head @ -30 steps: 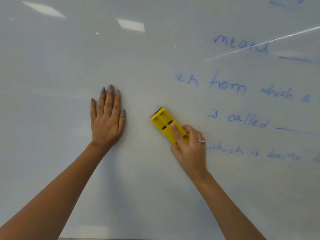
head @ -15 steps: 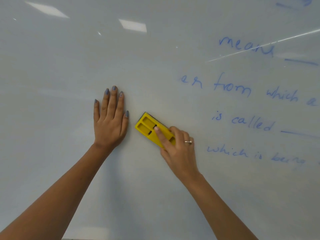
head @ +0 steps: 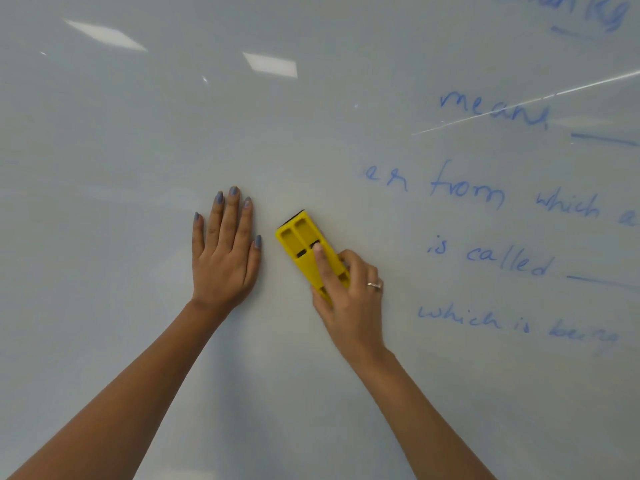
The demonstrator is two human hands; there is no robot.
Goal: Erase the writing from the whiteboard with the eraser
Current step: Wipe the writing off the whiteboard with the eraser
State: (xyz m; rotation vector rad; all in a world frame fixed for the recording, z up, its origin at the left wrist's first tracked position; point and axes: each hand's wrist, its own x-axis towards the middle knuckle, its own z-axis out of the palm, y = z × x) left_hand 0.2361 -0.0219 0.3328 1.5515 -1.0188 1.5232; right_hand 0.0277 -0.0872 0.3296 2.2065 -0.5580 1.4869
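**Q:** What does the head camera show in front of you?

**A:** My two bare arms reach up onto a pale whiteboard (head: 138,150). My left hand (head: 225,254) lies flat on it, palm down, fingers straight and close together, holding nothing. I judge it is there to steady me while the other arm works. Just beside it, not touching, is a yellow eraser (head: 304,249), a long plastic block tilted so its top end leans left. A dark strip of pad shows at that top end, against the board.

**Q:** How is the eraser held?

**A:** My right hand (head: 349,292) is closed over its lower half. The forefinger lies along the yellow back, pressing it to the board, and the other fingers curl along its right edge. A ring (head: 374,285) shows on one finger. I think the grip suits pushing the pad flat across the surface.

**Q:** Where is the writing?

**A:** Blue writing (head: 502,258) fills the right side, well apart from the eraser: "means", "from which", "is called", "which is". A further scrawl sits at the top right corner. The board around and left of my hands looks bare, so I judge roughly the right half remains.

**Q:** Anything else?

**A:** Ceiling light reflections (head: 270,64) glare near the top.
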